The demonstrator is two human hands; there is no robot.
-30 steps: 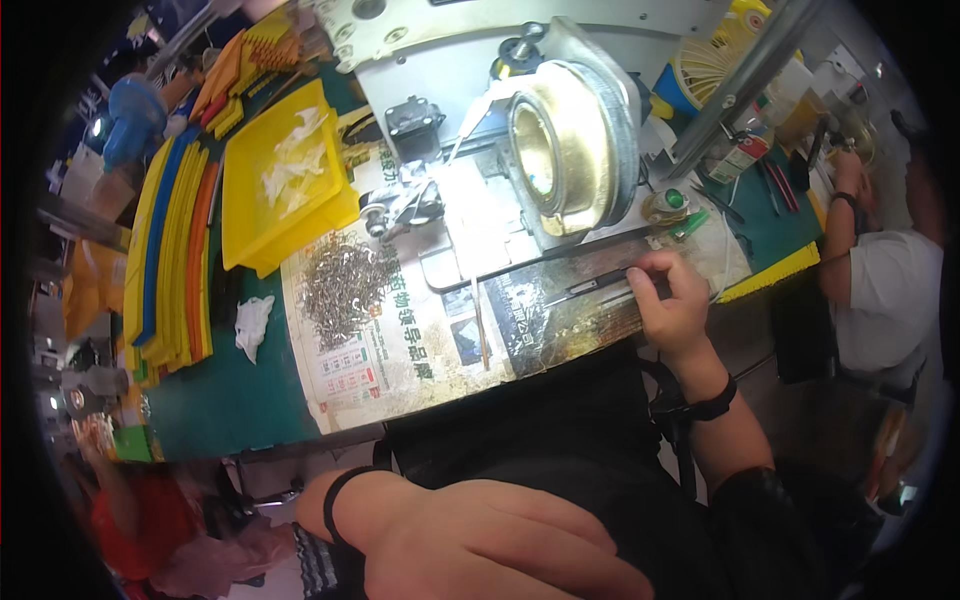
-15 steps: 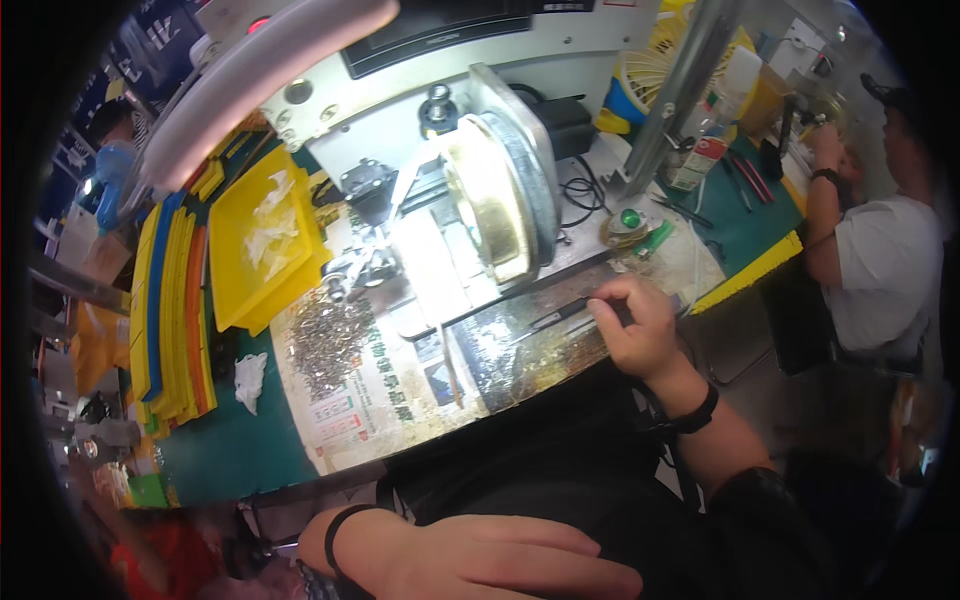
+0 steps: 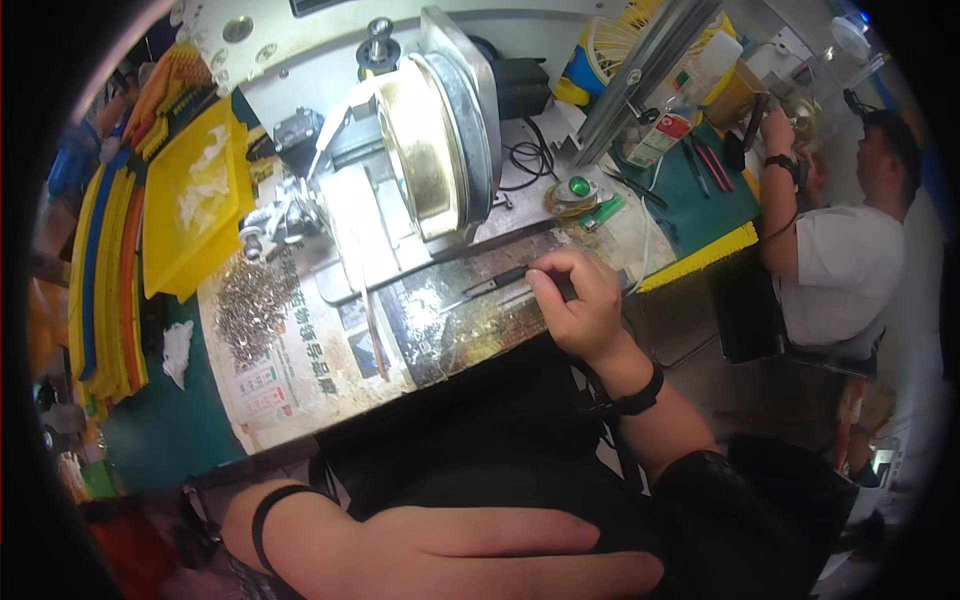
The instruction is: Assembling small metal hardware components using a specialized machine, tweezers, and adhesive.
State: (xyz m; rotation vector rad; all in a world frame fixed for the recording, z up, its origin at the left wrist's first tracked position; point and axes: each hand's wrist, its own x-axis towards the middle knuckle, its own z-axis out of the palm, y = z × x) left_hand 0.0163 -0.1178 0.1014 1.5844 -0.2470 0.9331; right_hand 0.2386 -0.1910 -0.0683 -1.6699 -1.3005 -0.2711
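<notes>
My right hand [image 3: 585,303] is at the bench's front edge, with thumb and forefinger pinched on the end of a slim dark-handled tool [image 3: 488,285]. Its thin metal tip points left, low over a dark, shiny, scuffed plate [image 3: 450,335]. The tool's exact kind is unclear. My left hand [image 3: 480,555] lies palm down over my dark-clad lap, fingers stretched out, holding nothing. Behind the plate stands a machine with a large gold-coloured wheel [image 3: 420,150] and a brightly lit white block [image 3: 365,225]. Small shiny metal pieces [image 3: 248,312] lie heaped on printed paper at left.
A yellow tray [image 3: 195,205] with crumpled white tissue stands left, beside stacked yellow, blue and orange strips [image 3: 105,290]. A round green-topped item [image 3: 578,187], pliers [image 3: 713,165] and a metal post [image 3: 640,85] are right. A co-worker [image 3: 850,250] sits further right.
The whole view has shifted, so the bench and machine appear further left and higher. My right hand keeps its pinch on the tool; my left hand stays flat.
</notes>
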